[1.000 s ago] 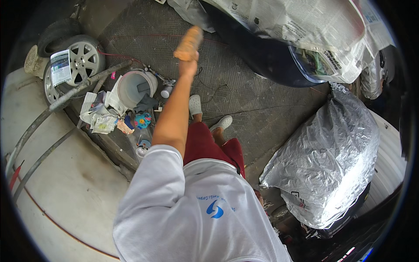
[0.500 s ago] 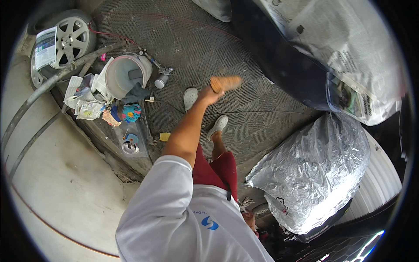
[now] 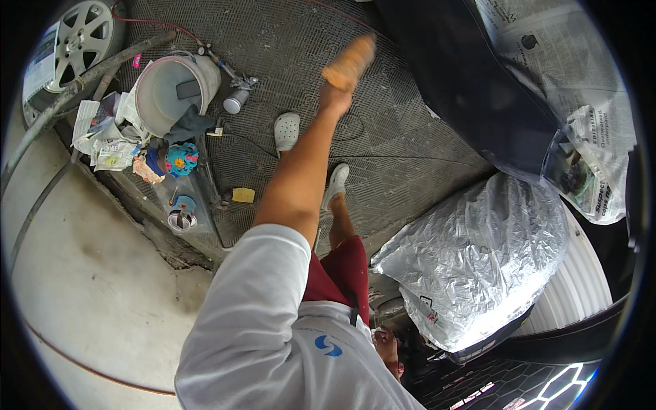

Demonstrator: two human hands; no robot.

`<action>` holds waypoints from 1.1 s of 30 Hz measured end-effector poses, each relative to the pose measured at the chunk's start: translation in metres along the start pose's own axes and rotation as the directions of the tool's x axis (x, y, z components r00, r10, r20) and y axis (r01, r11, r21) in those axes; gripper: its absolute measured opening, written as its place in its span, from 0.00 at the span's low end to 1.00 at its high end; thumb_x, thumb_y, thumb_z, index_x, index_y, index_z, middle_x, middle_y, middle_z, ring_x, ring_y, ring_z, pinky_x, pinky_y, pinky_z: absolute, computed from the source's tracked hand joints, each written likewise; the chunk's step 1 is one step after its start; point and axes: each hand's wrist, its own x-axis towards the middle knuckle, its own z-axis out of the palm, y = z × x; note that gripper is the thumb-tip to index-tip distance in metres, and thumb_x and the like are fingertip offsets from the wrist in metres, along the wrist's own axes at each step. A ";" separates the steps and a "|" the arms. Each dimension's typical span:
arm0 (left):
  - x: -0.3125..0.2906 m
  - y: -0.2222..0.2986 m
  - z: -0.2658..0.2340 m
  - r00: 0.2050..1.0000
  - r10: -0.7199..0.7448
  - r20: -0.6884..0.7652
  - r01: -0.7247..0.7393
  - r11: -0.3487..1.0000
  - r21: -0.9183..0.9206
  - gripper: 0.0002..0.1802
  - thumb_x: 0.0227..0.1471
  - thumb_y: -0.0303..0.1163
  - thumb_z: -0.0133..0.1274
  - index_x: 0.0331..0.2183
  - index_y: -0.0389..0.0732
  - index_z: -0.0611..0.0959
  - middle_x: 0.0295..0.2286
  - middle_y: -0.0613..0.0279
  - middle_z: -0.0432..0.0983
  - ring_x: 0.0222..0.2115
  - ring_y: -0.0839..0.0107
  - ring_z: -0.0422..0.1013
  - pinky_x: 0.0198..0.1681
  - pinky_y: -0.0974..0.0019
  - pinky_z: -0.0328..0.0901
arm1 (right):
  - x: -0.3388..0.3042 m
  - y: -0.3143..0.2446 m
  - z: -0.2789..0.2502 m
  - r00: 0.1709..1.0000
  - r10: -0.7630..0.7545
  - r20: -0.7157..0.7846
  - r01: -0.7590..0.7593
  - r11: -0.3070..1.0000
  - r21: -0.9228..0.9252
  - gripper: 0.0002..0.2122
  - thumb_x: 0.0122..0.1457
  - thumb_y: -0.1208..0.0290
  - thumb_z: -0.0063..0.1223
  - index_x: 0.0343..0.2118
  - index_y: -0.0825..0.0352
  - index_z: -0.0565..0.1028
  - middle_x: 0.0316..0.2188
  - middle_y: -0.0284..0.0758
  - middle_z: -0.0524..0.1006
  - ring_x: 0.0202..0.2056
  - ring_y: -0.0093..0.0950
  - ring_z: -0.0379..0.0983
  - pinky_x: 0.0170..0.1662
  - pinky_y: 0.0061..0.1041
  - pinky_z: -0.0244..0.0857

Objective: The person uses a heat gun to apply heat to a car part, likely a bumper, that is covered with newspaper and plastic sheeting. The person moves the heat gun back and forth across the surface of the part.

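Observation:
Stretched far forward over the floor, my left hand (image 3: 335,101) is closed round an orange cloth-like thing (image 3: 350,63), long and blurred by motion. It covers most of my fingers. To its right, and apart from it as far as I can see, lies the edge of a dark, smooth car body panel (image 3: 451,82). Newspaper sheets (image 3: 570,51) cover the panel's far side. Low beside my body, what looks like my right hand (image 3: 387,348) shows only in part, and its fingers cannot be made out.
On the left stand a pale bucket (image 3: 147,96), a spray gun (image 3: 236,99) with a red hose, an open can (image 3: 182,217), rags and newspaper. A wheel (image 3: 85,37) rests behind them. Silvery plastic sheeting (image 3: 478,253) covers a bulky thing at right. A yellow pad (image 3: 243,195) lies nearby.
My left hand has moved farther forward with the orange cloth-like thing, which now points away and up toward the panel. My view has shifted, so the bucket and wheel sit farther left.

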 end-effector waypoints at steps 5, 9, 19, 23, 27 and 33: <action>-0.110 -0.046 0.051 0.926 -0.120 0.358 -0.022 0.929 0.369 0.30 0.61 0.49 0.50 0.58 0.41 0.75 0.54 0.47 0.76 0.54 0.50 0.73 0.58 0.52 0.67 | 0.012 0.007 -0.003 0.998 -0.060 -0.012 0.061 0.997 0.040 0.19 0.62 0.69 0.56 0.55 0.68 0.73 0.40 0.43 0.84 0.42 0.36 0.82 0.46 0.34 0.75; -0.165 -0.052 0.052 0.840 -0.117 0.529 -0.187 0.854 0.486 0.32 0.60 0.53 0.52 0.57 0.41 0.76 0.54 0.49 0.76 0.55 0.52 0.72 0.59 0.52 0.67 | 0.018 -0.004 -0.017 0.997 -0.072 -0.016 0.073 0.994 0.076 0.19 0.62 0.70 0.56 0.56 0.66 0.73 0.40 0.42 0.83 0.41 0.35 0.82 0.45 0.32 0.75; -0.092 0.057 -0.072 0.984 0.155 0.091 -0.168 0.972 0.163 0.35 0.58 0.52 0.58 0.59 0.40 0.73 0.54 0.48 0.75 0.56 0.54 0.70 0.59 0.52 0.64 | 0.038 -0.007 -0.014 0.989 -0.144 -0.015 0.145 0.982 0.120 0.19 0.63 0.69 0.55 0.56 0.68 0.73 0.40 0.44 0.83 0.44 0.36 0.81 0.47 0.33 0.75; -0.078 0.112 -0.109 0.936 0.265 -0.230 -0.266 0.964 0.030 0.34 0.61 0.52 0.55 0.59 0.39 0.73 0.54 0.46 0.74 0.56 0.52 0.70 0.59 0.54 0.63 | 0.042 -0.015 -0.013 0.980 -0.194 -0.039 0.196 0.979 0.059 0.19 0.63 0.69 0.54 0.56 0.69 0.73 0.40 0.44 0.83 0.42 0.35 0.82 0.46 0.33 0.76; -0.113 0.128 -0.106 0.911 0.321 -0.258 -0.325 0.945 0.028 0.34 0.62 0.53 0.53 0.59 0.39 0.73 0.55 0.45 0.73 0.57 0.52 0.70 0.59 0.54 0.63 | 0.044 -0.027 -0.012 0.968 -0.248 -0.027 0.249 0.967 0.044 0.20 0.63 0.68 0.56 0.56 0.67 0.73 0.39 0.44 0.83 0.40 0.36 0.83 0.44 0.33 0.76; -0.202 0.040 -0.037 0.908 0.402 0.116 -0.413 0.907 0.085 0.28 0.60 0.46 0.57 0.54 0.38 0.74 0.49 0.47 0.77 0.50 0.51 0.74 0.53 0.51 0.68 | 0.071 -0.011 -0.010 0.913 -0.396 -0.101 0.402 0.914 0.045 0.19 0.62 0.67 0.58 0.55 0.65 0.74 0.38 0.44 0.84 0.39 0.38 0.83 0.42 0.33 0.76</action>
